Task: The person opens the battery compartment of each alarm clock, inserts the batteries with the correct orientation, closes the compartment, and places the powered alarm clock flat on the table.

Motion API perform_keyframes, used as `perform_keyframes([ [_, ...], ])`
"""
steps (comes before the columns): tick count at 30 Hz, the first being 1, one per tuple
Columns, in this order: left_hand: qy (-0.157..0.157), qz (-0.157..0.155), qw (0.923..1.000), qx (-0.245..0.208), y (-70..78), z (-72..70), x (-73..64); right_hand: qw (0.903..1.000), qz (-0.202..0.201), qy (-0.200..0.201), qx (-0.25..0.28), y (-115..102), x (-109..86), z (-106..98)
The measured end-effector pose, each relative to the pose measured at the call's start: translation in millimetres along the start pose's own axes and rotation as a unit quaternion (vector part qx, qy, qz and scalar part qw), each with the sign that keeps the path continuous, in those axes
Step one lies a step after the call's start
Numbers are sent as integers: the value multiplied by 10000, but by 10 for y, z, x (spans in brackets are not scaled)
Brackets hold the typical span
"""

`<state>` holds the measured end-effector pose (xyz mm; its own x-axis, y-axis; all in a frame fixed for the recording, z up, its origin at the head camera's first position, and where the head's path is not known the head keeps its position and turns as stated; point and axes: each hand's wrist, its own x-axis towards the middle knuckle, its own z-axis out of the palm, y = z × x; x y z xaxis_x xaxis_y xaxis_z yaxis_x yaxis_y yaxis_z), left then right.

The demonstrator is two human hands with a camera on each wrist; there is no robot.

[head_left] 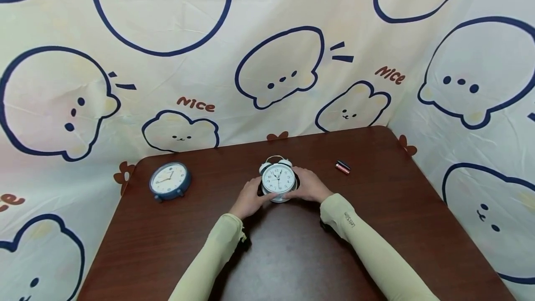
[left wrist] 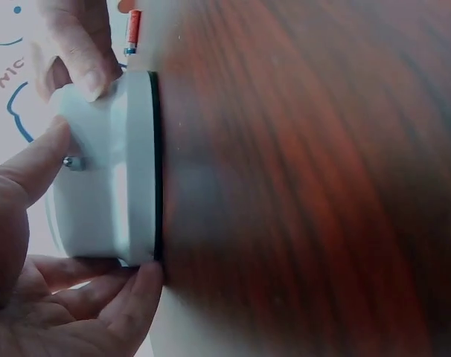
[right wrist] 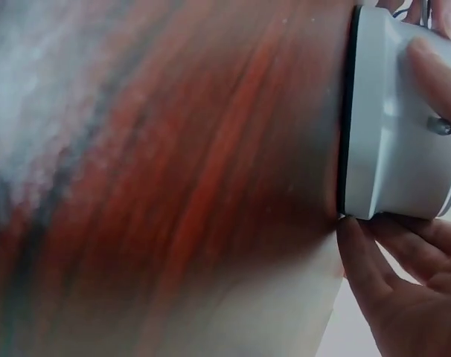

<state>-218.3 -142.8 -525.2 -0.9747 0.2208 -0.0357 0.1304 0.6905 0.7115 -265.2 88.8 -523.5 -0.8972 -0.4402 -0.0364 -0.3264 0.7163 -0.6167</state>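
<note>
A white twin-bell alarm clock stands upright on the dark wooden table, dial toward me. My left hand grips its left side and my right hand its right side, both thumbs meeting low at the front. In the left wrist view the clock's white base and body show from the side, with the left fingers curled along the edge. Likewise, the right wrist view has the right fingers under the clock's rim. The clock's back is hidden.
A blue round clock stands at the table's back left. Two small batteries, one dark and one red, lie right of the hands. Patterned cloth hangs behind and beside the table.
</note>
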Motion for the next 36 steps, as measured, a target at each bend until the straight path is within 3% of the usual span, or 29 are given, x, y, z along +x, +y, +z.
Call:
perform_keyframes([
  [6,9,-33,10000,-40,19,14,25,9996,29,155,221,-1,-24,-37],
  [19,437,333,9937,-973,94,-62,-11,9979,32,361,530,-38,-134,-98],
  [23,403,345,9914,-1195,115,-71,-26,9964,-65,533,662,-65,-213,-121],
  [27,384,314,9873,-1508,134,-89,-60,9914,-86,536,1192,-79,-264,-142],
  [31,504,330,9843,-1658,141,-112,-92,9797,-17,453,1954,-83,-275,-157],
  [36,539,306,9817,-1800,144,-100,-139,9725,-9,584,2253,-47,-281,-145],
])
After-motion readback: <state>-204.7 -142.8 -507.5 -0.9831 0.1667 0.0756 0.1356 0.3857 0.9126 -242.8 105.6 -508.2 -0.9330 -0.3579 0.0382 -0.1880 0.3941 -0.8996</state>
